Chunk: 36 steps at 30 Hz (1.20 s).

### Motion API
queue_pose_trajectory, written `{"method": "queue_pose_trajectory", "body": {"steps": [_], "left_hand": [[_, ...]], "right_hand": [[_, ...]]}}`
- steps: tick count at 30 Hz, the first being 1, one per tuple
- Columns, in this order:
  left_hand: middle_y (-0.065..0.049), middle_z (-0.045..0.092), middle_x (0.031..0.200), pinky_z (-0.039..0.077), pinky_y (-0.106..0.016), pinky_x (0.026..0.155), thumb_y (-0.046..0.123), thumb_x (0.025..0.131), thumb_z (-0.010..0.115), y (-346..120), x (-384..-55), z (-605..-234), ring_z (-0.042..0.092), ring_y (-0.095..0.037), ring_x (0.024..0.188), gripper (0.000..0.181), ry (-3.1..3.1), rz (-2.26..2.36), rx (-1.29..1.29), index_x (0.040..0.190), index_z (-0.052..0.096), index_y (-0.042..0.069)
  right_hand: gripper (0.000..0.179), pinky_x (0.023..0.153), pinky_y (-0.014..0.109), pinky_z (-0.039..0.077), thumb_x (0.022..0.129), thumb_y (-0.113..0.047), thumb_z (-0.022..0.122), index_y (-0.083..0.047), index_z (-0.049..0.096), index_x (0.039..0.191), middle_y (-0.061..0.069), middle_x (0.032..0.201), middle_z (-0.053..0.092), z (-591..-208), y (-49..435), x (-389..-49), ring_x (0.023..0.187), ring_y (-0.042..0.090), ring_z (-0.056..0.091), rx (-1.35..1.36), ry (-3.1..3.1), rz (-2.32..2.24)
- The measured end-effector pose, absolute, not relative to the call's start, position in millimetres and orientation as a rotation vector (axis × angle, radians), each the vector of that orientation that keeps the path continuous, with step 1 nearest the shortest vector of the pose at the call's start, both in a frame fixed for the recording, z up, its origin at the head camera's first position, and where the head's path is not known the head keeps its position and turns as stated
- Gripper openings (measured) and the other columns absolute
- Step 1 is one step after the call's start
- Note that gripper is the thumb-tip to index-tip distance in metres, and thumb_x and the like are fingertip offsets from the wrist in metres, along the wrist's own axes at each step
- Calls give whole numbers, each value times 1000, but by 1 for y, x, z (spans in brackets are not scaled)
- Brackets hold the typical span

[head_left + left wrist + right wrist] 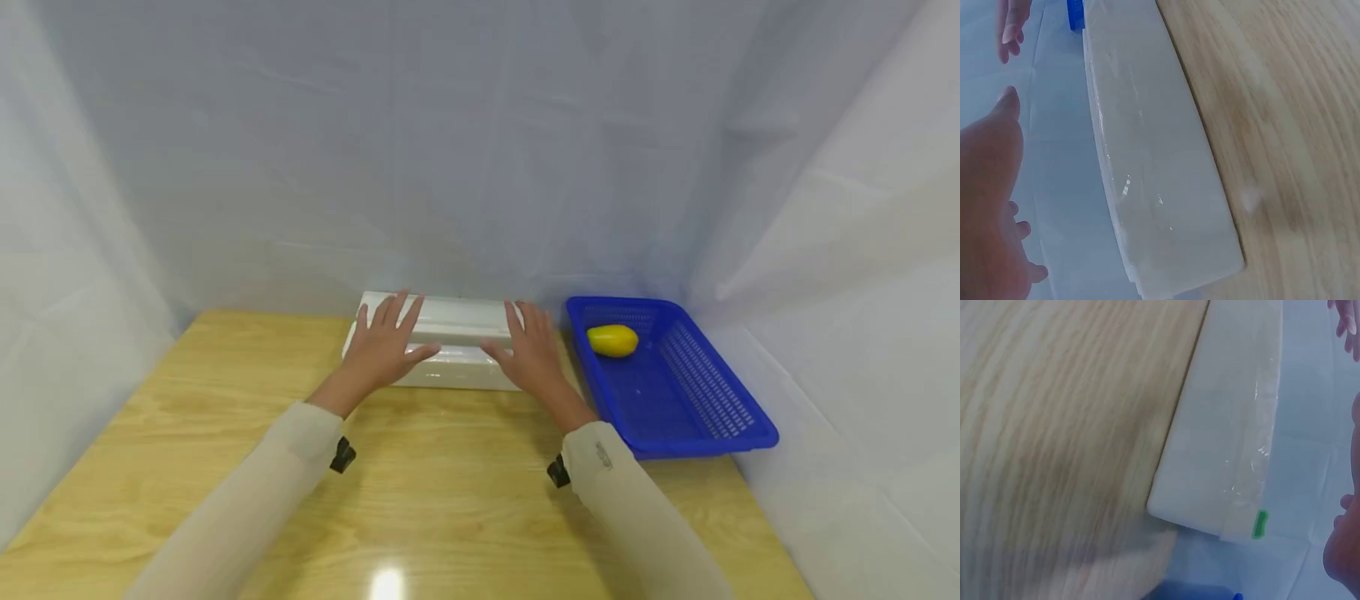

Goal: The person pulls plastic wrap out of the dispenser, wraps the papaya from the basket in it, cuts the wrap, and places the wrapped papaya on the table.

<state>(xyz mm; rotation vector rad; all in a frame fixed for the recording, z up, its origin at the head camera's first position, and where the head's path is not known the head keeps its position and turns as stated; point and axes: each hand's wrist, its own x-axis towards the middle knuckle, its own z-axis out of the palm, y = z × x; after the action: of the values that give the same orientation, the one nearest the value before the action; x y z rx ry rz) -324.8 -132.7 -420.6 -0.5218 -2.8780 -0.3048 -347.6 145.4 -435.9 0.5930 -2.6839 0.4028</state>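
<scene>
A long, glossy white box-like object with a stepped top lies crosswise at the back of the wooden table. Over its left end my left hand is spread, fingers pointing forward and thumb turned inward. My right hand mirrors it over the right end, fingers also straight. Both hands overlap the object in the head view, and neither grips anything. In the right wrist view a small green patch shows at one end of the white object. The left wrist view shows its smooth long side.
A blue plastic basket with slotted walls stands right of my right hand, holding a yellow mango-like fruit. Pale sheeting hangs behind the table and along both sides. A black wrist camera sits under the left sleeve.
</scene>
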Motion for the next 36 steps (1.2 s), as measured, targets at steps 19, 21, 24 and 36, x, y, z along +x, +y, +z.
{"method": "queue_pose_trajectory", "body": {"steps": [19,21,24,36], "left_hand": [[-25,35,156,27,-58,120,46,104,51,-170,-290,-451,31,-43,145,75,-2730,-683,-491,155,27,-3],[-25,34,157,26,-58,120,46,105,50,-173,-286,-454,30,-43,145,74,-2731,-736,-473,155,28,-3],[-25,33,157,27,-60,119,46,105,49,-178,-282,-458,30,-44,146,72,-2743,-783,-445,156,28,-1],[-28,44,149,33,-62,114,37,106,52,-196,-267,-475,43,-46,136,61,-2634,-961,-284,150,38,-3]], "right_hand": [[76,117,54,32,98,-49,61,-3,37,154,20,146,45,-459,175,-327,139,39,38,542,-2666,570],[75,117,54,32,98,-47,61,-2,38,153,21,146,45,-461,177,-324,139,40,39,541,-2669,581],[74,118,57,30,98,-46,62,-2,38,153,22,150,44,-464,179,-320,142,42,36,516,-2681,632],[59,112,58,38,99,-40,63,-5,49,145,20,146,50,-486,193,-295,139,42,42,337,-2658,884]]}}
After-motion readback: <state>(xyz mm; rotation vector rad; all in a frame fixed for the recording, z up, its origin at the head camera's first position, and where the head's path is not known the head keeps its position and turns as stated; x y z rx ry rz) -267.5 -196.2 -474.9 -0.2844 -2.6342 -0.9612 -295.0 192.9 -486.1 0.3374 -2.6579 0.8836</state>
